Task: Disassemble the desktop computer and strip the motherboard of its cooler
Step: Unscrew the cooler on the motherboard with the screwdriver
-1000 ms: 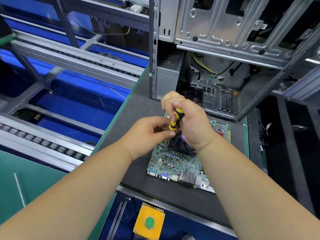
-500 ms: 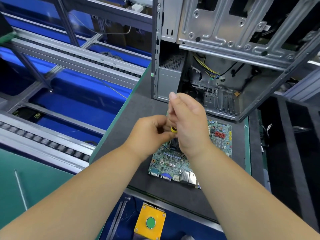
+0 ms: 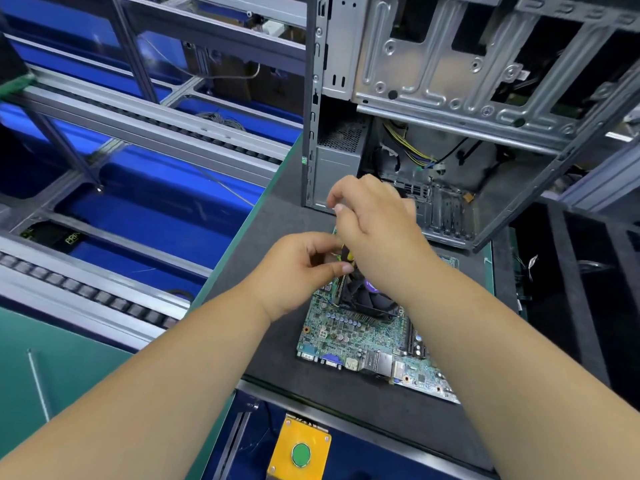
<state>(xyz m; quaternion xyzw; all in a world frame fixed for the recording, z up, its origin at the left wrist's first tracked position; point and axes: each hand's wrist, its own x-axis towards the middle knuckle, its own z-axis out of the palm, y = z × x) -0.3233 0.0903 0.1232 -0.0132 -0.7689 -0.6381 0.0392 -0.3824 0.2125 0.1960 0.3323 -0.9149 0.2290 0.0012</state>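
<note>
A green motherboard [image 3: 349, 336] lies flat on the dark mat, its port row toward me. A black fan cooler [image 3: 369, 297] with a purple centre label sits on it. A yellow-and-black screwdriver [image 3: 347, 257] stands over the cooler's far left corner, mostly hidden between my hands. My left hand [image 3: 298, 271] pinches its lower handle with thumb and curled fingers. My right hand [image 3: 375, 233] covers the handle's top, fingers bent and partly lifted; its grip is hidden.
The stripped grey computer case [image 3: 433, 95] stands open just behind the board, with loose cables inside. A roller conveyor [image 3: 104, 299] over blue bins runs along the left. A yellow box with a green button [image 3: 300, 453] sits below the table's front edge. Black trays stand at right.
My right hand turned on the screwdriver's top and its fingers lifted, hiding most of the yellow handle. My left hand kept its pinch on the lower handle.
</note>
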